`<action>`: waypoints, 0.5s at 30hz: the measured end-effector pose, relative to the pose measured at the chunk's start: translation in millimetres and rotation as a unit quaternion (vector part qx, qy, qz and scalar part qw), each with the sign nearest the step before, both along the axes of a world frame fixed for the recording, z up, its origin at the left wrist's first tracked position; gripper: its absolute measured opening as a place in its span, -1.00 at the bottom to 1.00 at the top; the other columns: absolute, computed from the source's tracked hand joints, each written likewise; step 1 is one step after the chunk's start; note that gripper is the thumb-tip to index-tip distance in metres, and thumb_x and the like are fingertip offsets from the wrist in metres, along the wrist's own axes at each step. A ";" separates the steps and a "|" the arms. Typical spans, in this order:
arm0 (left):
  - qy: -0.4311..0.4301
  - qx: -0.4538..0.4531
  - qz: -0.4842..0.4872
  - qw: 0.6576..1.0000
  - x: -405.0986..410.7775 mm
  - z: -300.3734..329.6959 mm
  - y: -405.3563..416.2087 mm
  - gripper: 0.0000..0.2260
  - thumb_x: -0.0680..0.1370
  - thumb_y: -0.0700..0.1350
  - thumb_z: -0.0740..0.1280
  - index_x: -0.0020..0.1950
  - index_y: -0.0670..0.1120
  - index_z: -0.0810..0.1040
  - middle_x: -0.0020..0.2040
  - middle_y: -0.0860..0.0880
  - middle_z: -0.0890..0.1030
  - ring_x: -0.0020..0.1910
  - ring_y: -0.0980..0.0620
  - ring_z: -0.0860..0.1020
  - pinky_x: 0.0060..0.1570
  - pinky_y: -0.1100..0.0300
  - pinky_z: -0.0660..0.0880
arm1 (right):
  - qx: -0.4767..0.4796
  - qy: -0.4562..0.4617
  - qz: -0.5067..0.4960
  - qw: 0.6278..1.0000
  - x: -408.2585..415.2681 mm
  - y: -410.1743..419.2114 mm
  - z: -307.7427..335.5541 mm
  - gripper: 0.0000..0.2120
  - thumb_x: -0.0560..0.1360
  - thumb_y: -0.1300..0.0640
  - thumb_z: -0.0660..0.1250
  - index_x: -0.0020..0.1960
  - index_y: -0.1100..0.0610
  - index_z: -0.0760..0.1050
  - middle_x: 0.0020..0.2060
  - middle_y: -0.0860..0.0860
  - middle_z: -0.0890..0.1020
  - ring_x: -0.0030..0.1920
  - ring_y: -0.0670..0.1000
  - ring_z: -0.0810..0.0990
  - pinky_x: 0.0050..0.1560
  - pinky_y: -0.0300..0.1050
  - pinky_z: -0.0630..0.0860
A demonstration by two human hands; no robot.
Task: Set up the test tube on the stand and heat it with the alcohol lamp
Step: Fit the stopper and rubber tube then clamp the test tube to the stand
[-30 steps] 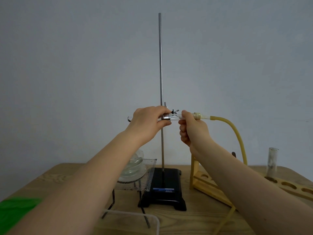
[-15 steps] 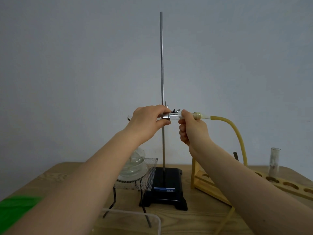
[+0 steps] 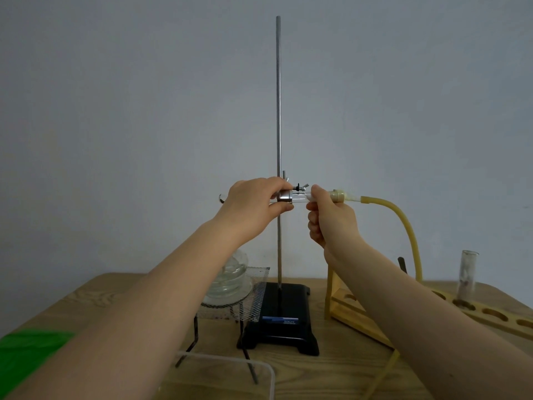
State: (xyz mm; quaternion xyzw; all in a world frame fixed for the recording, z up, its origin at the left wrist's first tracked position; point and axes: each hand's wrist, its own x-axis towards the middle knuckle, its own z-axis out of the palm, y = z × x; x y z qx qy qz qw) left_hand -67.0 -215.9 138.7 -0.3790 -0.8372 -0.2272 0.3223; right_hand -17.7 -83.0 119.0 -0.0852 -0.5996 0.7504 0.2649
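Horizontally, the test tube (image 3: 300, 198) lies in the metal clamp (image 3: 285, 196) on the retort stand (image 3: 278, 111), roughly a third of the way up the steel rod. Your left hand (image 3: 253, 206) curls round the clamp, thumb beneath and fingers over the top, hiding most of the tube's left half; its rounded closed end (image 3: 221, 197) pokes out past your knuckles. Your right hand (image 3: 331, 217) pinches the tube between thumb and forefinger just right of the clamp, the other fingers folded into the palm. At the tube's mouth sits a pale stopper (image 3: 337, 195), from which a yellow rubber hose (image 3: 403, 223) arcs right and drops behind your right forearm. A small wing screw (image 3: 301, 186) juts out above the tube.

Below, the stand's black base (image 3: 288, 319) rests on the wooden table (image 3: 95, 295). Just left of it, a clear glass vessel (image 3: 230, 278), probably the alcohol lamp though your left arm covers part of it, stands on wire gauze (image 3: 253, 301) over a dark tripod (image 3: 193, 339). To the right, a wooden test-tube rack (image 3: 490, 316) holds one upright glass tube (image 3: 467, 275). A clear plastic container's rim (image 3: 259, 368) sits at the near edge, and a green object (image 3: 28, 347) lies at lower left.
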 end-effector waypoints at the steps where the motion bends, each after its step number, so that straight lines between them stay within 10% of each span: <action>1: -0.001 0.000 0.001 1.000 -0.1 -0.2 0.2 -0.72 0.53 0.00 0.33 0.22 0.02 0.52 0.06 0.09 0.62 0.06 0.08 0.55 0.14 0.00 0.43 | 0.000 0.000 0.000 1.000 0.2 0.2 -0.1 -0.71 0.51 -0.04 0.28 -0.23 0.16 0.48 -0.45 0.01 0.38 -0.46 -0.06 0.30 -0.42 -0.20 0.30; 15: 0.019 0.009 0.007 1.000 0.6 -2.6 0.4 -0.72 0.53 0.02 0.32 0.23 0.03 0.52 0.06 0.08 0.63 0.03 0.08 0.57 0.12 0.02 0.44 | 0.004 -0.004 -0.003 1.000 0.0 0.5 -2.7 -0.65 0.50 -0.12 0.28 -0.18 0.18 0.50 -0.45 0.01 0.40 -0.45 -0.07 0.32 -0.39 -0.20 0.32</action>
